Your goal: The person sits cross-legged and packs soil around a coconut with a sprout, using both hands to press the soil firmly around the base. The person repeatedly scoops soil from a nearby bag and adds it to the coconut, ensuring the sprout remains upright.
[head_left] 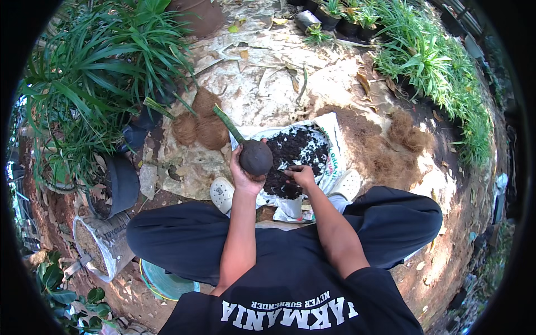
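Note:
A dark round soil ball [255, 158] with a thick green leaf stub [228, 123] rising from it rests in my left hand [245, 180], whose fingers curl round its side and underside. My right hand [303, 176] is at the dark potting soil [296, 146], fingers drawn together, with the fingertips at its surface. The soil, flecked with white, lies on an opened white sack [334, 131] between my feet. Beyond my left hand, brown fibre-wrapped balls [211, 132] sit grouped, green stubs [158, 108] showing by them.
Loose brown fibre [407, 134] lies on the ground to the right. Potted grassy plants [430, 61] line the right, and tall leafy plants [111, 56] crowd the left. Near my left knee are a black pot [123, 184], a tipped sack [106, 245] and a green basin [167, 282].

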`<state>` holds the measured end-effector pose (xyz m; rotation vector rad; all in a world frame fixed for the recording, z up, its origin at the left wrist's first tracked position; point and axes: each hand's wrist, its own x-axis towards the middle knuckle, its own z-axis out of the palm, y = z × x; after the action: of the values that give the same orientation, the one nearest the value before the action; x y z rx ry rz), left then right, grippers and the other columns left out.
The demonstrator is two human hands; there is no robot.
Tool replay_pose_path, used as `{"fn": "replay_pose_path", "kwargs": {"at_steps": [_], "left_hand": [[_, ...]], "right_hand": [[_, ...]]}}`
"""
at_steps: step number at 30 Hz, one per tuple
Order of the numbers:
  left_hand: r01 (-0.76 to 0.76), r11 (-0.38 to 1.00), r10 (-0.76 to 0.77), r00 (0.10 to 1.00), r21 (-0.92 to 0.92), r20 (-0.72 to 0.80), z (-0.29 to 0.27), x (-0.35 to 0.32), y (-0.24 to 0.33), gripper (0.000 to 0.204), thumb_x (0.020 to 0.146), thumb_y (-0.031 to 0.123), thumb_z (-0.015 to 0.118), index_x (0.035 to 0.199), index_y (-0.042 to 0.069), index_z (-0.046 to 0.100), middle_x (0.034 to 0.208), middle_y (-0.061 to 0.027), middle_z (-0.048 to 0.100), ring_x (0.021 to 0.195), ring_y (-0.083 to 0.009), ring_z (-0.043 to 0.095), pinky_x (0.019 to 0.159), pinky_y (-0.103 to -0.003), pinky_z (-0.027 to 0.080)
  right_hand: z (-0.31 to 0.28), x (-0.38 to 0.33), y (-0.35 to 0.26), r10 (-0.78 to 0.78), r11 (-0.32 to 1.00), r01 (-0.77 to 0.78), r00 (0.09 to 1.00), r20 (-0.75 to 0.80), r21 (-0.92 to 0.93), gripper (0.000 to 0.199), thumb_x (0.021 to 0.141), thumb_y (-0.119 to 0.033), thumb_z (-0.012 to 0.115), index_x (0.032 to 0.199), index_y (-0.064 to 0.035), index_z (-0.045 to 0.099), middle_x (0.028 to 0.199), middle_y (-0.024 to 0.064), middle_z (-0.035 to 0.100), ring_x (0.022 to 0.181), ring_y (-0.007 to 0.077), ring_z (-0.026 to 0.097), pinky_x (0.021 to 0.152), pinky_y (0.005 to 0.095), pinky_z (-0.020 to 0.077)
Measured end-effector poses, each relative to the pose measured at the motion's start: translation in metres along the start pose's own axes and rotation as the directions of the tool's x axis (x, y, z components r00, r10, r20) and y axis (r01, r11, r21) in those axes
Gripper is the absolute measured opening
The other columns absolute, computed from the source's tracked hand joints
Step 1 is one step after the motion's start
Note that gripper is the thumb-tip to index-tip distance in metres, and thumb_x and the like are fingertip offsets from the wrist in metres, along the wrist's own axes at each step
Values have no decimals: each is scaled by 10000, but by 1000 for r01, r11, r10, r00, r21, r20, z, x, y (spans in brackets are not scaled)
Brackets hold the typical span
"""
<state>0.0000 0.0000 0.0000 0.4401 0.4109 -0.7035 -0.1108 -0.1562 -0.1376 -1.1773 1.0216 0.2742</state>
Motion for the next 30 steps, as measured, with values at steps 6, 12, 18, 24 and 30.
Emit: {"fn": "replay_pose_path", "kwargs": {"at_steps": [6,12,18,24,30], "left_hand": [[-21,993,33,994,119,-101,5,1,-10,390,871,389,627,1131,98,621,1118,-164,669,996,-314,672,869,-480,563],[2,991,17,990,137,-142,-1,4,-14,356,872,380,625,1108,113,622,1061,-151,681,979,-310,678,874,-483,559],[-31,967,89,972,254,-219,4,5,-20,318,873,365,627,1094,136,626,1016,-115,691,929,-263,685,838,-425,565],[-100,944,162,971,313,-177,-3,17,-29,302,879,337,617,1073,105,623,972,-92,689,843,-223,680,799,-388,563],[-241,881,312,943,407,-117,5,6,-30,202,888,203,596,1034,64,588,905,-78,658,777,-210,659,725,-343,561]], "right_hand": [[-4,-23,-27,-27,914,16,999,23,406,263,849,-11,732,1085,77,655,995,136,688,832,221,694,732,329,619],[5,-50,-51,-180,908,183,983,-43,378,298,808,48,750,1078,113,640,980,162,700,825,223,692,730,341,624],[14,-105,-96,-503,856,517,833,-230,1,256,798,6,764,1042,55,706,922,119,732,809,138,688,723,265,566],[39,-152,-112,-935,283,774,355,17,-566,342,864,-56,665,1197,18,635,1202,255,636,1080,398,646,938,401,521],[56,-170,-98,-888,254,731,436,147,-634,413,877,-83,649,1276,2,586,1314,259,567,1249,403,539,1032,425,455]]}}
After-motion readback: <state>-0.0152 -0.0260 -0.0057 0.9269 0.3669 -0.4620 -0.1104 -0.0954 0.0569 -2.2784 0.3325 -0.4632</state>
